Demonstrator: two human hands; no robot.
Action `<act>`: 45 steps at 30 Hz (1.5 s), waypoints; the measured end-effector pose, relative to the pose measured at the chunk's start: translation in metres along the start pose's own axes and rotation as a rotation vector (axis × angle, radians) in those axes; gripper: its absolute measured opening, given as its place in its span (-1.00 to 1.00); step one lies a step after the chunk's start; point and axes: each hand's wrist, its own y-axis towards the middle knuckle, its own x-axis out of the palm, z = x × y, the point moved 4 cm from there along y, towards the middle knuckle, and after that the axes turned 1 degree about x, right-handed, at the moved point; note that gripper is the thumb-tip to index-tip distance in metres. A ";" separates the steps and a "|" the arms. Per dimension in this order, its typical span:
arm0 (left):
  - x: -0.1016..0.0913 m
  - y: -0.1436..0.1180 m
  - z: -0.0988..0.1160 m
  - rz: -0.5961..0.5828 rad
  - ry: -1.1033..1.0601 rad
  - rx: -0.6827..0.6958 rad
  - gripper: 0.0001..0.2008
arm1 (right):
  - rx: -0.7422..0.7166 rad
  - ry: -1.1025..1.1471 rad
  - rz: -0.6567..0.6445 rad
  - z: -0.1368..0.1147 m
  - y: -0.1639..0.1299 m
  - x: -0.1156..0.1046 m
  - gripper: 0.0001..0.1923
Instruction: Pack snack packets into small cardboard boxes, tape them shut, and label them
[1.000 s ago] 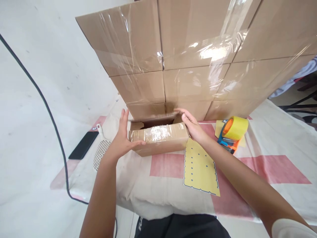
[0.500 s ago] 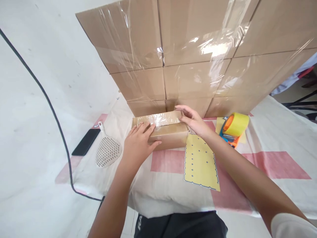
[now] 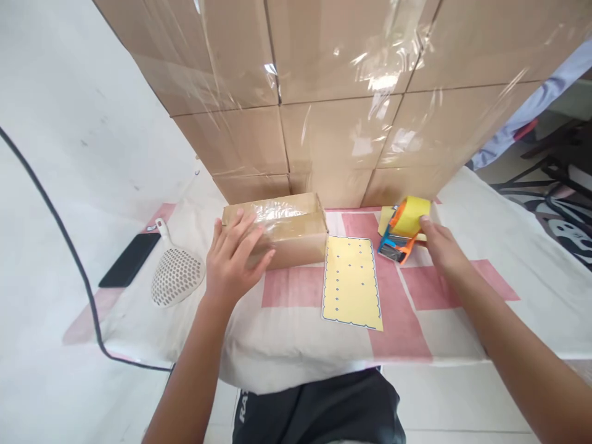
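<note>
Brown cardboard made up the small oblong box (image 3: 277,231) that lay on the worktop (image 3: 462,308), which was covered by a white cloth with pink squares, just in front of a tall stack of plastic-wrapped cardboard cartons (image 3: 324,92). Half a second before, both hands had been on this box, pressing its top flap down; a second before, the flap had stood open. Now the box was shut, its top glossy with clear tape, so nothing could be seen of what it held.

The left hand (image 3: 234,259) rested flat on the box's near left corner, fingers spread wide, holding nothing. The right hand (image 3: 439,246) had left the box and moved out to the right, its fingertips touching the yellow roll on the orange and blue tape dispenser (image 3: 402,231) (whether it had closed a grip was unclear). That shift suggested the closing was done and taping was next.

Between box and dispenser lay a yellow card with a blue scalloped border (image 3: 351,280). Left of the box sat a white perforated plastic scoop (image 3: 178,277), a black phone (image 3: 124,268) and a black cable (image 3: 55,216).
</note>
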 end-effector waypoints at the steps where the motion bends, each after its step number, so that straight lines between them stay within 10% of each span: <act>1: 0.005 -0.002 0.010 -0.003 -0.047 -0.005 -0.72 | -0.014 -0.030 -0.041 0.000 -0.001 0.008 -0.39; 8: 0.104 -0.005 0.124 -0.587 -0.754 -0.341 -0.60 | -0.221 -0.104 -0.082 -0.037 -0.002 0.058 -0.34; 14: 0.152 -0.005 0.130 -0.792 -1.066 -0.964 -0.52 | -0.117 0.197 -0.071 -0.043 -0.018 0.089 -0.37; 27: 0.149 -0.011 0.133 -0.550 -1.457 -1.192 -0.48 | -0.034 0.304 0.114 -0.047 -0.025 0.100 -0.45; 45: 0.131 -0.015 0.160 -0.239 -1.473 -0.925 -0.69 | 0.118 0.371 0.269 -0.039 -0.008 0.092 -0.36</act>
